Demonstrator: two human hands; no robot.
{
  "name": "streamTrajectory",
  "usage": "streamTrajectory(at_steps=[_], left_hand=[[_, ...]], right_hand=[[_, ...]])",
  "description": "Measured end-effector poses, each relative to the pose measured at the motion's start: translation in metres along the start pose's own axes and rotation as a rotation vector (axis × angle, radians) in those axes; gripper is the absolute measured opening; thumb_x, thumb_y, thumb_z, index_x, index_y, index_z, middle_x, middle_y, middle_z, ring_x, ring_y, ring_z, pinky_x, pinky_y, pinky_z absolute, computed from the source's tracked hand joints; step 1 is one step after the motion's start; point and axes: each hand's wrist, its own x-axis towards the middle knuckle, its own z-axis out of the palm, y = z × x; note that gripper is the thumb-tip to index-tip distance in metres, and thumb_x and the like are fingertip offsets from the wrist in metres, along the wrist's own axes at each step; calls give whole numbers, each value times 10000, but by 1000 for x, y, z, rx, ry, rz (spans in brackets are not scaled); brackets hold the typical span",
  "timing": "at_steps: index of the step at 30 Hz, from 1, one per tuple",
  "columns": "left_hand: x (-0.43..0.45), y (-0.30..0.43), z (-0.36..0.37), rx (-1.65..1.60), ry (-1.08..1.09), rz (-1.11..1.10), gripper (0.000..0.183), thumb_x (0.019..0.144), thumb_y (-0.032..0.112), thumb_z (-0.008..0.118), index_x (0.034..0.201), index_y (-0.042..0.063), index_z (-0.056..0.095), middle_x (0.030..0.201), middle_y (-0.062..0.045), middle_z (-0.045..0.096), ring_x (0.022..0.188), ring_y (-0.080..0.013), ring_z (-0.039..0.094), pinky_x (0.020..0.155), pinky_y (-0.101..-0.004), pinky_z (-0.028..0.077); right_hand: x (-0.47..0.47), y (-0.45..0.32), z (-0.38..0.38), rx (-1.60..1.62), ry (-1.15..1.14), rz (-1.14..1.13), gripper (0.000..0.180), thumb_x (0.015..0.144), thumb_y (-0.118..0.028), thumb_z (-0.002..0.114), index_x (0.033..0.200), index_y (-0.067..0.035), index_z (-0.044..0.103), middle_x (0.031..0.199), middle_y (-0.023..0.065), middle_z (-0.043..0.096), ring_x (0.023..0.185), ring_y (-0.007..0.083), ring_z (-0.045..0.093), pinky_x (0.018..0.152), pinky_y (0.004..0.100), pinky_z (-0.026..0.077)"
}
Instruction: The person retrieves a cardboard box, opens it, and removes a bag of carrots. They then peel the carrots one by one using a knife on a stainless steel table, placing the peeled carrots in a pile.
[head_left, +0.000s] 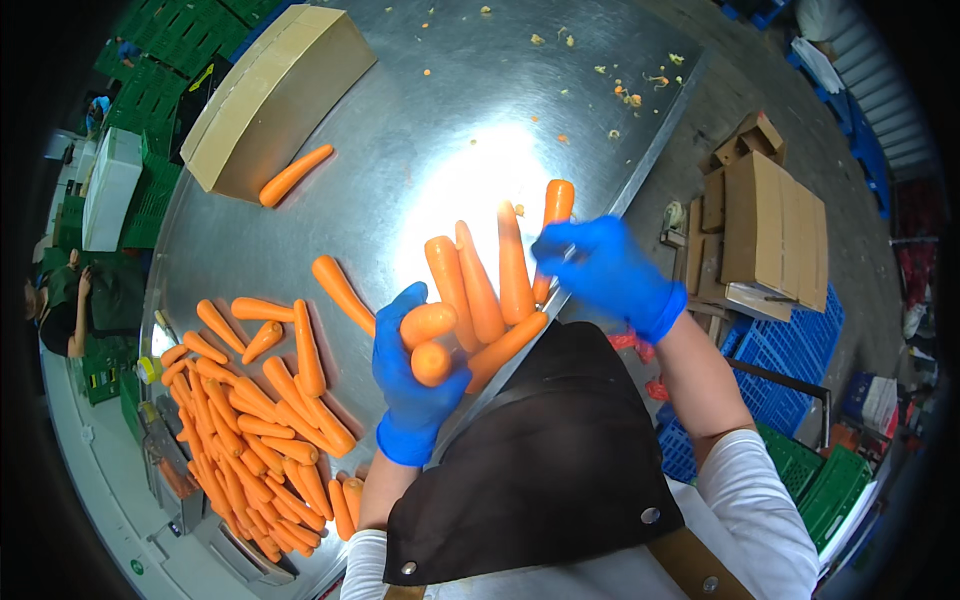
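My left hand (412, 375), in a blue glove, is closed around two carrots (430, 364) whose thick ends point up at me. Beside it, several carrots (474, 285) lie side by side on the steel table (360, 187), close to its near edge. My right hand (600, 266), also gloved in blue and slightly blurred, is at the rightmost carrot (558, 202) of this group; whether its fingers grip that carrot is unclear. One carrot (343, 292) lies just left of my left hand, partly hidden by it. A large pile of carrots (247, 450) covers the table's left part.
A cardboard box (285, 97) stands at the table's far left with a carrot (296, 175) against it. Scraps (630, 96) are scattered near the far right edge. Cardboard boxes (772, 225) and blue crates (787, 367) stand right of the table. Another person (64, 300) is at the far left.
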Motion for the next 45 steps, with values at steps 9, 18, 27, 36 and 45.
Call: streamTrajectory(at_steps=[9,18,27,36,45], left_hand=[[8,9,8,-66,28,47,690,608,8,752,1259,12,524,1285,-141,530,1162,-261,567,984,-367,460],[9,12,11,-128,14,-12,676,604,-22,730,1248,6,527,1298,-147,524,1176,-265,557,993,-381,452],[1,11,1,-144,34,24,685,626,50,735,1269,18,499,1218,-102,537,1080,-209,557,948,-354,455],[36,-23,-24,-1797,256,-564,665,776,326,688,1281,-24,433,1086,-151,562,1025,-309,551,979,-464,444],[14,-45,-45,-1767,624,-695,625,851,418,633,1250,-31,462,1158,-200,551,1080,-322,541,1028,-468,419]], right_hand=[[-2,-42,9,-159,-72,-301,117,763,-143,716,866,-105,677,723,74,656,620,252,656,573,304,509],[-1,-45,15,-187,-42,-306,109,752,-114,700,857,-99,678,727,85,651,628,279,653,573,311,517],[9,36,11,160,-40,225,165,820,-134,661,925,-11,692,760,117,695,667,177,678,616,284,526],[20,6,31,261,96,240,160,864,-196,652,836,-39,663,608,91,570,540,153,563,547,303,443],[16,-20,73,-23,1,-176,152,769,-42,678,919,-61,688,738,104,653,596,186,626,570,275,495]])
